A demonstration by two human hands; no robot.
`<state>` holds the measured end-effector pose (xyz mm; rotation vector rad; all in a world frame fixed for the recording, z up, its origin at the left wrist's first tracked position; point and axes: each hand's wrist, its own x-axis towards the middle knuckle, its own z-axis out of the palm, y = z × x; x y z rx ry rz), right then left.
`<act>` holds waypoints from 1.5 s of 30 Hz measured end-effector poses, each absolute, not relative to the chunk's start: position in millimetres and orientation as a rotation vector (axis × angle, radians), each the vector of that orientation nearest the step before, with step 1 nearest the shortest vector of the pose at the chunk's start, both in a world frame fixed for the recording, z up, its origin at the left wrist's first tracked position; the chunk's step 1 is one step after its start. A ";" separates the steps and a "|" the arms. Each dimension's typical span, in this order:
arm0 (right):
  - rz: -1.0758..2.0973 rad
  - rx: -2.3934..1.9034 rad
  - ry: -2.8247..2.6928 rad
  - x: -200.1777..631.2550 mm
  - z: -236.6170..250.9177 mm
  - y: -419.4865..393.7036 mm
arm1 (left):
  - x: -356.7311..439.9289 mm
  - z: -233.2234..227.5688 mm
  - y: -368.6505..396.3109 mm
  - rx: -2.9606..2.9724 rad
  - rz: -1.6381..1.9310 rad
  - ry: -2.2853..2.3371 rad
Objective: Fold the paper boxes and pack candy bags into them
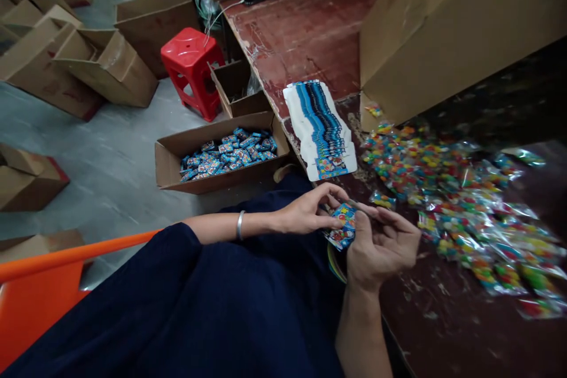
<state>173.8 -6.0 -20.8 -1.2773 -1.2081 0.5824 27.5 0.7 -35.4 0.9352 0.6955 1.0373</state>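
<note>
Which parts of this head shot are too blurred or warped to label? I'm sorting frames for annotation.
Head view: the heap of clear candy packets smears toward the right edge; the big brown cardboard box and dark red table lean from wide-angle distortion; both hands and the small blue printed box are fairly sharp; lighting dim, no glare.

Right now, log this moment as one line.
hands: both hold small blue box | table: candy packets, flat box stack | floor: filled carton

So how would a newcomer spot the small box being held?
Start at the dark red table, then drop to its near edge. Both hands, left hand and right hand, pinch a small blue printed box. Unlike the flat stack, it is folded up.
</note>
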 end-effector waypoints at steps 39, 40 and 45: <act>0.399 -1.399 -2.077 147.1 -65.2 58.9 | -132.4 0.5 31.3 1.527 0.433 1.670; 0.388 -1.369 -2.057 152.7 -62.0 53.3 | -117.3 -5.0 33.4 1.346 0.578 1.512; 0.320 -1.193 -2.018 170.7 -46.5 5.3 | -38.8 -32.0 39.5 0.494 0.732 0.943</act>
